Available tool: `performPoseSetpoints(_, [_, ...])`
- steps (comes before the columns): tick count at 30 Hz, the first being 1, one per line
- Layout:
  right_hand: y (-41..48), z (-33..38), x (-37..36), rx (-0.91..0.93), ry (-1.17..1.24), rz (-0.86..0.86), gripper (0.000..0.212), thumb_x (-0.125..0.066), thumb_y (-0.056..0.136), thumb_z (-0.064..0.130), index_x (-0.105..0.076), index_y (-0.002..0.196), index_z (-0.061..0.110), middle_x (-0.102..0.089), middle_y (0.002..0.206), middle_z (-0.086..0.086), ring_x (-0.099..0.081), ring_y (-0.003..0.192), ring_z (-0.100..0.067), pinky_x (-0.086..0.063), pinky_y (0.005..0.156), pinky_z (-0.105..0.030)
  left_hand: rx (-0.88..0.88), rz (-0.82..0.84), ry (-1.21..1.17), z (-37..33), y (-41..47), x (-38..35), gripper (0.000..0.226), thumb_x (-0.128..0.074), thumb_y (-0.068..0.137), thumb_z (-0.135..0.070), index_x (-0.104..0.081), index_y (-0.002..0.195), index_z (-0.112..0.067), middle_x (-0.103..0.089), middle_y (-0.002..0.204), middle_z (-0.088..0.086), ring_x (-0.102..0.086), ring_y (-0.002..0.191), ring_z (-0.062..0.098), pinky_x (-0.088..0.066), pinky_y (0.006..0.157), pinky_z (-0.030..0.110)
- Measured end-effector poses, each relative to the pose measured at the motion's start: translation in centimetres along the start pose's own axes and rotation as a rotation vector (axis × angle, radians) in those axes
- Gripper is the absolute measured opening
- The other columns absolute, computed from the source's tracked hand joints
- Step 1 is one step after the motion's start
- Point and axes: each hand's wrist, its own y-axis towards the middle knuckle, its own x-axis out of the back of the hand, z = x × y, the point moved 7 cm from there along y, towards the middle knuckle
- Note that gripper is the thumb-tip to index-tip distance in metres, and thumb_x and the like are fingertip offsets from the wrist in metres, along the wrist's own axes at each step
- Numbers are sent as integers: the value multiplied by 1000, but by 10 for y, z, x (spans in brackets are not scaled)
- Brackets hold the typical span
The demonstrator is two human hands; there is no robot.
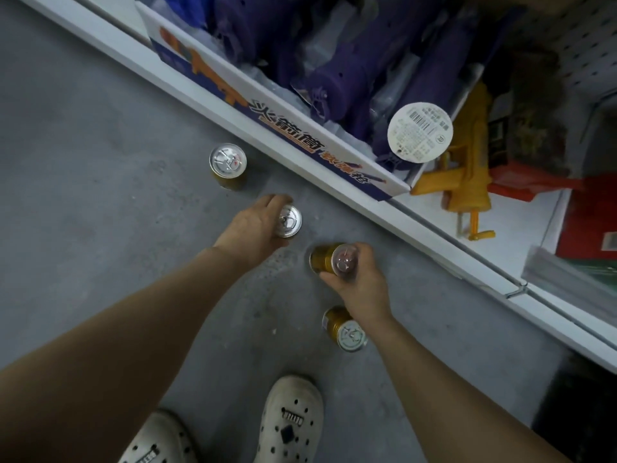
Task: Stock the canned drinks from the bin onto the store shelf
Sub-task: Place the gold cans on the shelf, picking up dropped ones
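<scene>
While the left hand wraps an upright can on the floor, the right hand's grip holds a tilted can, the shelf lying up-right, nearer that hand.

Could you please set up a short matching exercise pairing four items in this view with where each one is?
Items:
1. can with clear cap
2. farthest can
3. yellow toy gun
4. white clogs

Places:
A. on the store shelf
B. held by the right hand
C. on the person's feet
D. standing alone on the floor, beyond the left hand

Pairs: 1-B, 2-D, 3-A, 4-C
</scene>
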Motion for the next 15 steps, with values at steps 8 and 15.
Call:
performPoseSetpoints(8, [-83,60,33,-113,429,22,57,-86,71,29,-50,114,26,-64,108,5,-64,97,-9,-50,75,-17,209,-89,-259,-32,-98,80,71,-87,63,-36,-51,122,-20,-63,112,0,-61,99,21,-50,84,36])
performPoseSetpoints(15, [-190,147,96,-130,594,67,31,-80,77,35,-58,100,39,-66,107,3,-65,105,-19,-55,91,-35,283,-91,-541,-107,-196,192,69,-78,53,-54,-54,116,-37,-58,116,-6,-61,102,8,-53,90,33])
